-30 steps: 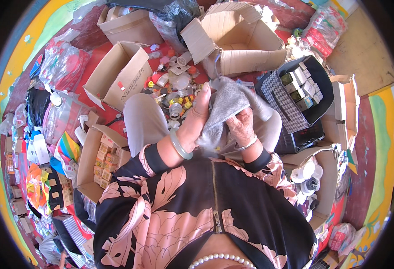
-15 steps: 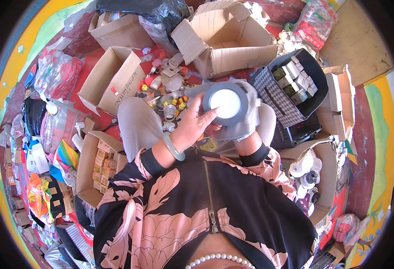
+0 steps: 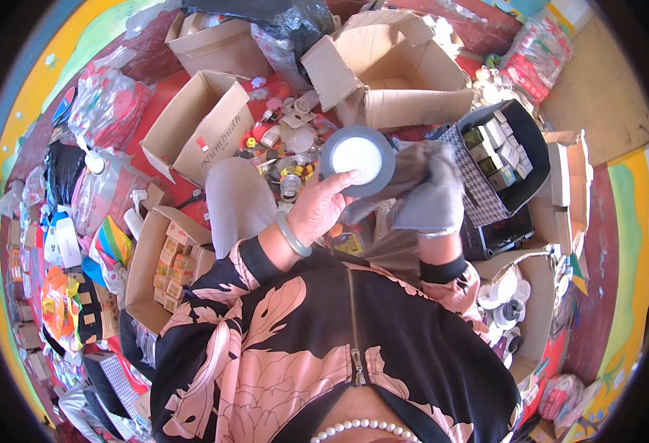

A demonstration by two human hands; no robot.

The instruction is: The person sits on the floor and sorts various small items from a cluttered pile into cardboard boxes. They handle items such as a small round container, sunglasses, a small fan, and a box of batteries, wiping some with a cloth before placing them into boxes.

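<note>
A round light fitting (image 3: pixel 358 159) with a dark grey rim and a white centre faces up in front of me. My left hand (image 3: pixel 323 209) is closed on its near edge, the thumb lying over the white face. To its right, my right hand (image 3: pixel 435 203) is covered to the wrist by a grey cloth (image 3: pixel 422 214), which may be a glove or a rag. Motion smears this cloth, and the fingers under it are hidden. Some of it trails toward the light. Below and beyond the light lie small loose parts (image 3: pixel 292 184) between my knees.
Open cardboard boxes stand ahead, one large (image 3: pixel 405 107) and one smaller (image 3: pixel 197 125). On the right is a checked bin (image 3: pixel 472 177) of small boxes, with a carton (image 3: pixel 535 317) of round fittings nearer. A carton (image 3: pixel 141 295) of small packages sits left. Plastic-wrapped bundles (image 3: pixel 108 107) lie far left.
The right hand with the grey cloth has come away from behind the light and moved right. My left hand still holds the light, now slightly further left in the picture.
</note>
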